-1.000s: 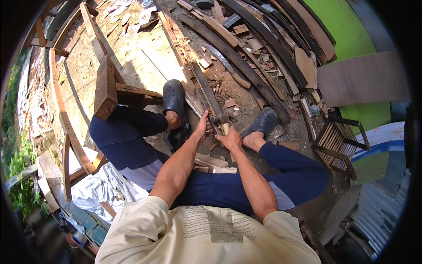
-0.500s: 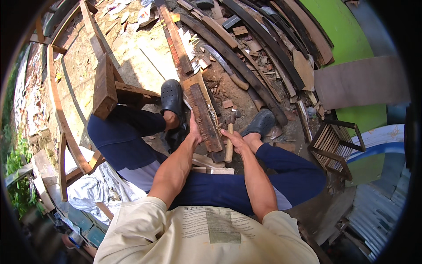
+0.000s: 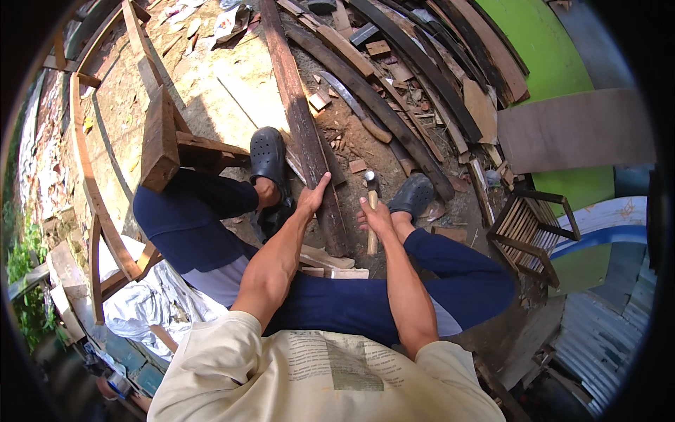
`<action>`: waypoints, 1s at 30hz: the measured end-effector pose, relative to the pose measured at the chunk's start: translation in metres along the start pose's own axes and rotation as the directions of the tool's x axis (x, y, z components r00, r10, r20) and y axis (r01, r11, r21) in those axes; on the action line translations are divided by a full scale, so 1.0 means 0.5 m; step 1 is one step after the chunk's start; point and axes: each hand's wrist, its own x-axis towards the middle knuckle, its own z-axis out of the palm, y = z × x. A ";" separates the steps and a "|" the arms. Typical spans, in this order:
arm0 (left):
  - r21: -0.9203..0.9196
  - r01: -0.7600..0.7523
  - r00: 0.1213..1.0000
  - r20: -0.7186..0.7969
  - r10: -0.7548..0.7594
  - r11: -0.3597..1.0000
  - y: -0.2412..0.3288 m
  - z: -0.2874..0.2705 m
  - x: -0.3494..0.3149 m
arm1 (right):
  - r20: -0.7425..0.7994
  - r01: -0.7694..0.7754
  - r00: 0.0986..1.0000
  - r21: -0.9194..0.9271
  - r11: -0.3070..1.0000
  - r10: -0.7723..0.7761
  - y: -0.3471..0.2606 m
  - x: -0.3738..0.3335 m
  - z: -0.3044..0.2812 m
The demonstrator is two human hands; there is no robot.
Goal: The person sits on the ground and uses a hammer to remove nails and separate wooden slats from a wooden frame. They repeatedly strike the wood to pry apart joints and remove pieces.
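A long dark wooden beam point(image 3: 299, 112) runs away from me, its near end between my legs. My left hand point(image 3: 313, 195) is closed on its left edge, the thumb lying over the top and the other fingers partly hidden. Right of the beam, my right hand point(image 3: 378, 218) is closed round the wooden handle of a hammer point(image 3: 372, 243). The hammer's metal head point(image 3: 370, 177) points away from me, low near the ground. Short pale wood pieces point(image 3: 327, 259) lie by the beam's near end.
A curved machete point(image 3: 355, 105) lies right of the beam, beside several long timbers point(image 3: 422, 77). Wooden frames point(image 3: 162, 141) stand at left. A small slatted wooden stool point(image 3: 534, 232) is at right. My dark clogs point(image 3: 268, 158) flank the work.
The beam has been turned over: a plain dark face replaces the pale, uneven side with attached pieces. My left hand has shifted slightly away from me along it. The hammer has tilted slightly.
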 end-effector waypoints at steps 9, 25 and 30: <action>0.206 0.095 0.925 -0.380 -0.010 0.974 -0.010 0.019 -0.005 | -0.177 0.156 0.944 -0.510 0.846 -0.280 -0.014 -0.011 0.015; -0.001 0.156 0.945 -0.290 -0.150 0.988 -0.050 0.019 0.011 | -0.172 0.331 0.886 -0.416 0.847 -0.430 -0.068 -0.034 0.040; 0.146 0.224 0.909 -0.388 -0.153 0.963 -0.090 0.037 -0.006 | -0.164 0.570 0.690 -0.476 0.669 -0.705 -0.136 -0.048 0.048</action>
